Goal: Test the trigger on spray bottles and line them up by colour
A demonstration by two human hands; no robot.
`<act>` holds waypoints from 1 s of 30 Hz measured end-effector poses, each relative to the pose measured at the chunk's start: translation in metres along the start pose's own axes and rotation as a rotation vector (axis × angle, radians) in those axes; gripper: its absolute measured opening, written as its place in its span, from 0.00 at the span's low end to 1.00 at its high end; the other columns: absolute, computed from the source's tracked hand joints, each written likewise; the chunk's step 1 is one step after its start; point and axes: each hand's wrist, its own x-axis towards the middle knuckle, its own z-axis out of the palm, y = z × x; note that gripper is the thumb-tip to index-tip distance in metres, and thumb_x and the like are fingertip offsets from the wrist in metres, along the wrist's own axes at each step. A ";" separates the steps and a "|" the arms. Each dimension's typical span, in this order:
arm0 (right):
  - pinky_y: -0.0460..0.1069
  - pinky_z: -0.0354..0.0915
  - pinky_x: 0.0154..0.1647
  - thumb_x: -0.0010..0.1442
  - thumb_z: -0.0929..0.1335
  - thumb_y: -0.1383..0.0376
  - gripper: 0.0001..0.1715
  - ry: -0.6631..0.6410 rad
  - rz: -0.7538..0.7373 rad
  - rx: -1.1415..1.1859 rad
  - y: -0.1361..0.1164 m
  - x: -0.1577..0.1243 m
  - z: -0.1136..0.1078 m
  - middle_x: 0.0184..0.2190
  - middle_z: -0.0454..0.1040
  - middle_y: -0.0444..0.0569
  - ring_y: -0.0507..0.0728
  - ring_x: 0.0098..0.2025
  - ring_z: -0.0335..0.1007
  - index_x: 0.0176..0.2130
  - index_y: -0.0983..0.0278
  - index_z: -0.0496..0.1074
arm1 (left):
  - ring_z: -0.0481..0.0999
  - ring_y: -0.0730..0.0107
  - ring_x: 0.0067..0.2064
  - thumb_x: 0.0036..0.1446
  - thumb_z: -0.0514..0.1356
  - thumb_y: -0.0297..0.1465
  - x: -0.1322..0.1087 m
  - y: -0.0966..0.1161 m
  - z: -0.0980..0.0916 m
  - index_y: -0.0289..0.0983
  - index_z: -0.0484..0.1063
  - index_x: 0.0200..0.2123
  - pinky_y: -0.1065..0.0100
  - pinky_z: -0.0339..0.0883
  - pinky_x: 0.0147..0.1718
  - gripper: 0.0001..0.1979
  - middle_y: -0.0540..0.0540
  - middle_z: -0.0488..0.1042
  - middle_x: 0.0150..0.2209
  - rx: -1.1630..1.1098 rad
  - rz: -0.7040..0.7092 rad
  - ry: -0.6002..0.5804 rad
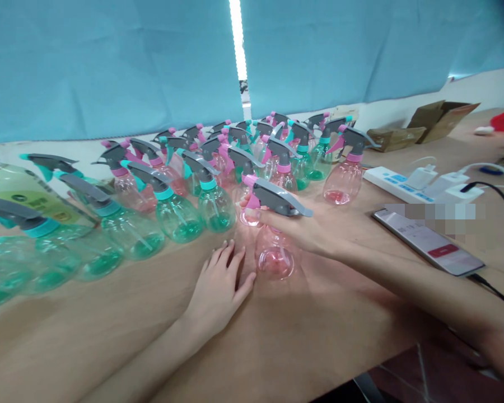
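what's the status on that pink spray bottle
Right hand gripping head of pink spray bottle. Left hand open on table, beside bottle. Teal spray bottle close behind.

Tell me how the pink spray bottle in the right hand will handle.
The pink plastic spray bottle in the right hand is probably light for its size: its thin-looking walls show little inside. Its grey trigger head sits high, so it would likely tip if pushed. The glossy surface may be slightly slippery.
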 end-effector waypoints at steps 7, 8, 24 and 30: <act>0.48 0.58 0.31 0.56 0.71 0.61 0.10 -0.010 -0.033 0.057 0.008 0.001 0.000 0.24 0.63 0.39 0.51 0.31 0.63 0.31 0.60 0.65 | 0.63 0.45 0.62 0.67 0.51 0.40 0.001 0.001 -0.002 0.30 0.66 0.58 0.46 0.60 0.57 0.24 0.30 0.64 0.61 0.017 -0.012 -0.025; 0.48 0.58 0.32 0.56 0.71 0.61 0.10 -0.014 -0.039 0.068 0.009 0.001 0.000 0.24 0.63 0.39 0.51 0.31 0.63 0.31 0.60 0.65 | 0.63 0.45 0.62 0.67 0.52 0.40 0.001 0.002 -0.003 0.30 0.66 0.58 0.46 0.60 0.57 0.24 0.30 0.64 0.61 0.022 -0.015 -0.032; 0.48 0.58 0.30 0.55 0.72 0.59 0.16 -0.007 -0.024 0.029 0.001 0.000 0.000 0.21 0.57 0.39 0.52 0.30 0.61 0.27 0.60 0.61 | 0.63 0.45 0.62 0.67 0.50 0.41 0.001 0.001 0.000 0.31 0.66 0.58 0.45 0.61 0.55 0.24 0.31 0.65 0.61 0.020 -0.002 -0.010; 0.48 0.58 0.30 0.55 0.72 0.62 0.14 -0.005 -0.013 0.053 0.003 0.000 0.000 0.22 0.58 0.38 0.51 0.29 0.61 0.28 0.60 0.62 | 0.63 0.47 0.62 0.67 0.51 0.41 0.000 -0.001 0.001 0.34 0.66 0.58 0.46 0.61 0.56 0.23 0.33 0.64 0.62 0.004 0.001 0.007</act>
